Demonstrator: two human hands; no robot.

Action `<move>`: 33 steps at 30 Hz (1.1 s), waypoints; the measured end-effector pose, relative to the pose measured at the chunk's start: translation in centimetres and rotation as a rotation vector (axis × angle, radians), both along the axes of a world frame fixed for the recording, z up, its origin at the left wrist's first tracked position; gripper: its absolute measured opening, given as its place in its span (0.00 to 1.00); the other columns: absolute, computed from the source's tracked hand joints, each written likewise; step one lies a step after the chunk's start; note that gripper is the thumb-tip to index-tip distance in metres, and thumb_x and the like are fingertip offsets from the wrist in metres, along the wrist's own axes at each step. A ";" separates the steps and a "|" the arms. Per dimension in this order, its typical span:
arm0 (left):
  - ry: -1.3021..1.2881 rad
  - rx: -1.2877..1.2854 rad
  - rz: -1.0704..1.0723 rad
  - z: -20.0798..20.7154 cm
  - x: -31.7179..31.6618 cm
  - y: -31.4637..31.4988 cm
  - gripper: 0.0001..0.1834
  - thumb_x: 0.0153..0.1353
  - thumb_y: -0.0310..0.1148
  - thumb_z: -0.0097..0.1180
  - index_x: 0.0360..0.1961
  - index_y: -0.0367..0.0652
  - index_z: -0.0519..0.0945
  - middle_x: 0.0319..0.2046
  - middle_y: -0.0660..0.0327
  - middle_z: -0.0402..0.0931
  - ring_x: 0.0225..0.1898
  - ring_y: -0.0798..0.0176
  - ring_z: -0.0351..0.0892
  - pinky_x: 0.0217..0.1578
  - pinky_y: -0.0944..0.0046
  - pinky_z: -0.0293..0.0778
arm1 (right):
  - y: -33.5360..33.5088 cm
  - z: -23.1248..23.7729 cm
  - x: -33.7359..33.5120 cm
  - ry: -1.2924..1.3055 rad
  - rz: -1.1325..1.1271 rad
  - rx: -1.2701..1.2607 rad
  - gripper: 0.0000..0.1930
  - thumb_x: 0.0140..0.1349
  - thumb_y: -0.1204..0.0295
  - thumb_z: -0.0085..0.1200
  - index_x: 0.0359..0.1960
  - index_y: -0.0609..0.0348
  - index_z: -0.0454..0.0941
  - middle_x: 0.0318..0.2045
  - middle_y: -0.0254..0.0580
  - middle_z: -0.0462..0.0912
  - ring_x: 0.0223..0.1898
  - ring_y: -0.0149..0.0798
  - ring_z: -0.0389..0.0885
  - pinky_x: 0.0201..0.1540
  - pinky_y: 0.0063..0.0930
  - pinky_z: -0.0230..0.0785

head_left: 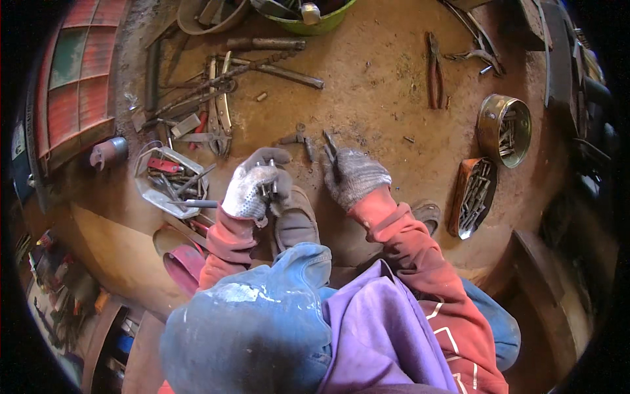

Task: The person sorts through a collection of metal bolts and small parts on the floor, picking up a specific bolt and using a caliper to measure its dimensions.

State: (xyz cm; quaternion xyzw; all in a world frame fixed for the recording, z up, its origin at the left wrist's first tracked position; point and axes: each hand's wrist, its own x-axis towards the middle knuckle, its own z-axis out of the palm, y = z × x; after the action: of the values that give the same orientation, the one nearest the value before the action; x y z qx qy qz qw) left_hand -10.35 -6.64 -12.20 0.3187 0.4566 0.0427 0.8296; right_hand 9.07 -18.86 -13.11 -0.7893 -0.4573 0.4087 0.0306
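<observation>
My left hand [254, 187], in a whitish-grey dotted glove, is closed around a few short metal pins [266, 180] whose ends stick out between the fingers. It is above my left shoe [295, 226]. To its right, my right hand [356, 176], in a darker grey glove, grips a slim dark metal piece [330, 141] pointing away from me; the glove hides its lower part, so its kind is unclear. A small dark metal tool [302, 139] lies on the floor between and beyond the two hands.
Right of me are a round tin [487, 128] and a cut-open tin [458, 197], both holding metal pins. Pliers [434, 72] lie beyond. At left, a cut plastic container [146, 187] holds tools near a metal cylinder [109, 152]. Rods [282, 73] and a green basin [321, 26] are farther off.
</observation>
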 end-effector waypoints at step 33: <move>0.270 0.046 0.348 2.1 -8.2 -3.8 0.11 0.70 0.37 0.54 0.41 0.37 0.78 0.13 0.69 0.59 0.11 0.72 0.57 0.13 0.67 0.53 | 2.6 -2.4 -0.5 -0.279 -0.061 0.072 0.14 0.63 0.62 0.51 0.42 0.59 0.80 0.40 0.61 0.81 0.46 0.61 0.80 0.46 0.55 0.74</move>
State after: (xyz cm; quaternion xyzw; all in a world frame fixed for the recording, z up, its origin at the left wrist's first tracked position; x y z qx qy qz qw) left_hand -18.55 -10.48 -10.14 0.2566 0.6105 0.1525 0.7336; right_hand 8.61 -16.30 -15.55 -0.8503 -0.4474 0.2771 0.0073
